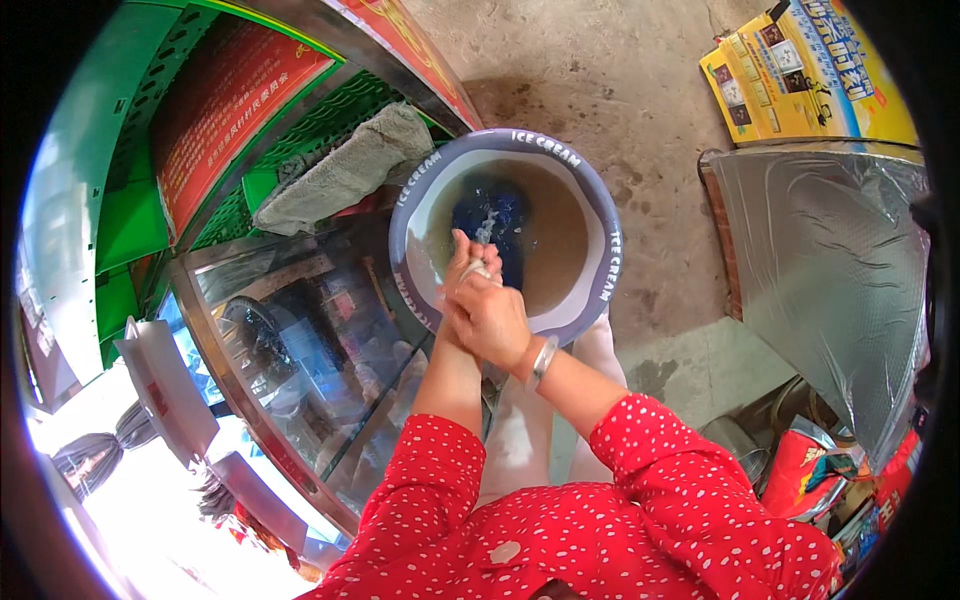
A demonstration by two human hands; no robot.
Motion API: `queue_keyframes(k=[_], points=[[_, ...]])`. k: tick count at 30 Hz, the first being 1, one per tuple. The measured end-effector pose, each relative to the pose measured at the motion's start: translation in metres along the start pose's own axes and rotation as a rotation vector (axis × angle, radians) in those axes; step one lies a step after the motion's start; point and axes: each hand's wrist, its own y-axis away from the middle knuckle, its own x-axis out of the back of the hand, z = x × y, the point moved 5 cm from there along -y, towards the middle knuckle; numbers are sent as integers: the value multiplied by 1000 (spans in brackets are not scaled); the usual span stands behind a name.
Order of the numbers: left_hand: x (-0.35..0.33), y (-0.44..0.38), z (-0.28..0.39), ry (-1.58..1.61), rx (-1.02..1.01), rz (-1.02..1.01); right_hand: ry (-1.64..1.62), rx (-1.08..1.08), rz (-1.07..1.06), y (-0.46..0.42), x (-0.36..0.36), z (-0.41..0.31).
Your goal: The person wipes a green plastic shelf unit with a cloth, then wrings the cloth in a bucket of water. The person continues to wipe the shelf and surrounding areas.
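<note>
A round basin [600, 202] with a purple lettered rim and white inner wall sits before me, holding murky brownish water [559, 247]. My left hand [465, 262] and my right hand [491, 311] are pressed together above its near left part. A small light-coloured wad, seemingly wet cloth [475, 271], shows between them; most of it is hidden by my fingers. Water [487, 223] streams down just beyond my fingertips. A dark blue patch lies in the water under my hands; whether it is a reflection or an object I cannot tell. My right wrist wears a silver bangle [543, 361].
A thick grey towel [345, 169] lies by a green perforated rack [232, 214], left of the basin. A glass-topped case [300, 352] stands near my left arm. To the right are a foil-covered object [817, 262], a yellow printed box [810, 82] and a red packet [806, 469].
</note>
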Motion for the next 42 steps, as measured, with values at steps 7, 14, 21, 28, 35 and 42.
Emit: queue_keyframes(k=[7, 14, 21, 28, 35, 42], points=[[-43, 4, -20, -364, -180, 844, 243, -214, 101, -43, 7, 87], [11, 15, 26, -348, -463, 578, -72, -480, 196, -56, 36, 185], [32, 24, 9, -451, -245, 703, 27, -705, 30, -12, -5, 209], [-2, -5, -13, -82, -91, 380, -700, -482, 11, -34, -4, 96], [-25, 10, 6, 178, -182, 196, -377, -15, -136, -4, -4, -8], [20, 11, -13, -280, -441, 483, 94, -76, 58, -15, -7, 24]])
